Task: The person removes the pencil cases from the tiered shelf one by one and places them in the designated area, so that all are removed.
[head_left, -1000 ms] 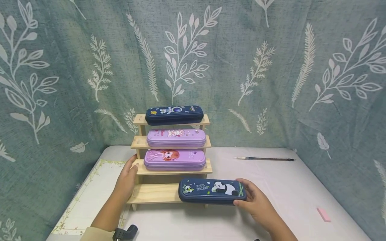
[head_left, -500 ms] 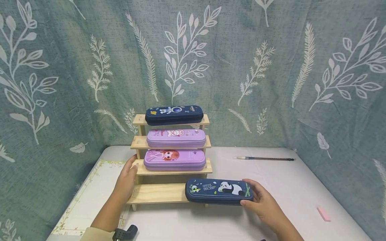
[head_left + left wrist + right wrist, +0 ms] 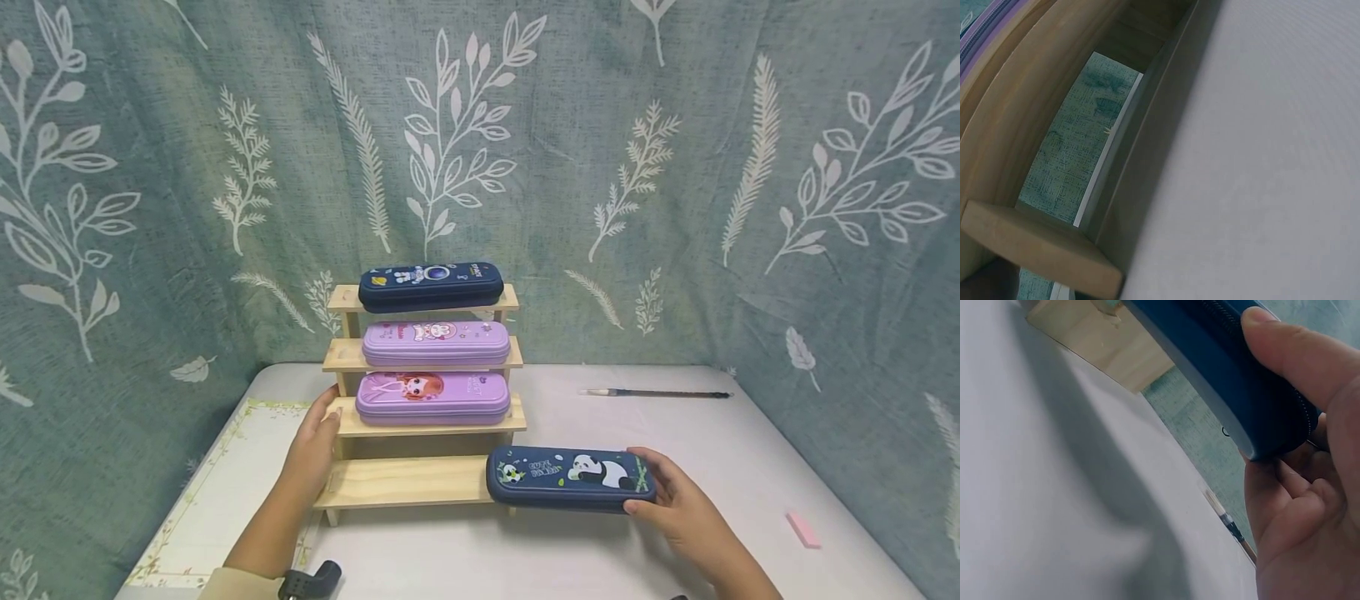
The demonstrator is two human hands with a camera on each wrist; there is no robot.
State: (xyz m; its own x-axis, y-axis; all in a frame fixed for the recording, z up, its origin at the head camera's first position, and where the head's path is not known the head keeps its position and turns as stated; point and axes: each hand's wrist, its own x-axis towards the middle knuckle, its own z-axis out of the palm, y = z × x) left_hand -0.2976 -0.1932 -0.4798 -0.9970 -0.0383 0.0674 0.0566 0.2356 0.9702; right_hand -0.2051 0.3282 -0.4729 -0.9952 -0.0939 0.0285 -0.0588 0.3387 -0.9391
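While the right hand (image 3: 678, 508) grasped the panda pencil case (image 3: 570, 477) by its right end — thumb on top, fingers curled beneath, as the right wrist view showed (image 3: 1285, 356) — the case lay with its long axis left to right, its left end over the right edge of the wooden rack's (image 3: 405, 482) bottom step. The case sat to the right of the rack, far nearer the right hand than the left. The left hand (image 3: 315, 446) rested relaxed against the rack's left upright, fingers extended, gripping nothing. Three other pencil cases occupied the upper steps — purple (image 3: 432, 397), purple (image 3: 436, 342), navy (image 3: 431, 286).
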